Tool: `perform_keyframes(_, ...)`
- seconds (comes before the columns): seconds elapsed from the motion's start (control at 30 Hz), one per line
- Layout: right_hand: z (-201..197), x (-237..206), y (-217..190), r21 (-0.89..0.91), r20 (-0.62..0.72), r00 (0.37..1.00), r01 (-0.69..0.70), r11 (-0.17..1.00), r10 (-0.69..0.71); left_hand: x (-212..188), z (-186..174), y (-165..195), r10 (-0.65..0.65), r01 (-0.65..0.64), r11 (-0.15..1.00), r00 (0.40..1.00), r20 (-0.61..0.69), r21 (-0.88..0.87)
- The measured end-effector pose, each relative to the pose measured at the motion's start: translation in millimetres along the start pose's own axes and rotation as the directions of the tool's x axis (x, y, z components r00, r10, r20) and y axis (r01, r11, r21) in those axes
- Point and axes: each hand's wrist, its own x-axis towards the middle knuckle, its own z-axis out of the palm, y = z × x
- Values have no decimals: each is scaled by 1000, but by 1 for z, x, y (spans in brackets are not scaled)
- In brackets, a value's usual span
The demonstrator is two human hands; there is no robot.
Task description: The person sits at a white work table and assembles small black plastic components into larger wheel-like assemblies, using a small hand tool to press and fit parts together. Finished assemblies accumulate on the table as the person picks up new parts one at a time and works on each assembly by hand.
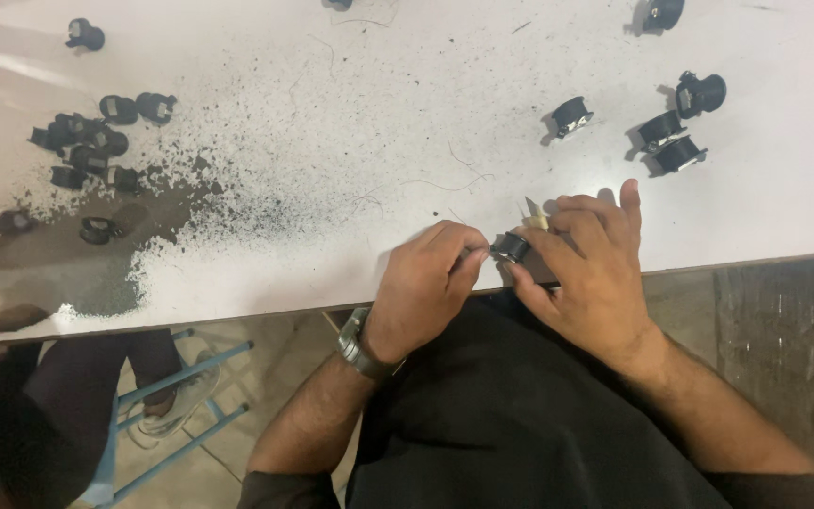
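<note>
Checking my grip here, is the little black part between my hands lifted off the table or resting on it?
Cannot tell. The small black part is pinched between left hand and right hand at the white table edge; fingers hide its underside.

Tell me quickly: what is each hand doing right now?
Left hand: closed, pinching the black spool.
Right hand: closed on the same spool, also gripping a small blade.

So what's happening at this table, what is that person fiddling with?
A seated person holds a small black spool-like part between both hands at the white table's near edge: left hand pinching one side, right hand gripping the other along with a small pale tool. More black parts lie in a left cluster and a right group.
</note>
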Motion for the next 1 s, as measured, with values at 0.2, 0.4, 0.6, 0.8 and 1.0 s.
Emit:
perform_keyframes(0.2, 3, -17, 0, 159, -220, 972, 118, 980, -82, -3, 13, -8, -36, 36, 992, 999, -3, -122)
perform_keyframes(0.4, 23, -29, -5, 294, -229, 972, 124, 948, -56, -8, 18, -7, -22, 10, 978, 998, -53, -210)
perform_keyframes(0.6, 29, -30, -3, 249, -205, 977, 115, 962, -64, -10, 21, -14, -32, 21, 973, 998, -46, -232)
perform_keyframes(0.8, 20, -20, -10, 207, -185, 980, 115, 972, -76, -7, 22, -7, -13, -1, 979, 997, -70, -204)
perform_keyframes(1.0, -41, -16, 66, 228, -606, 777, -40, 973, 174, 27, 2, 7, 148, -144, 984, 989, -27, 101)
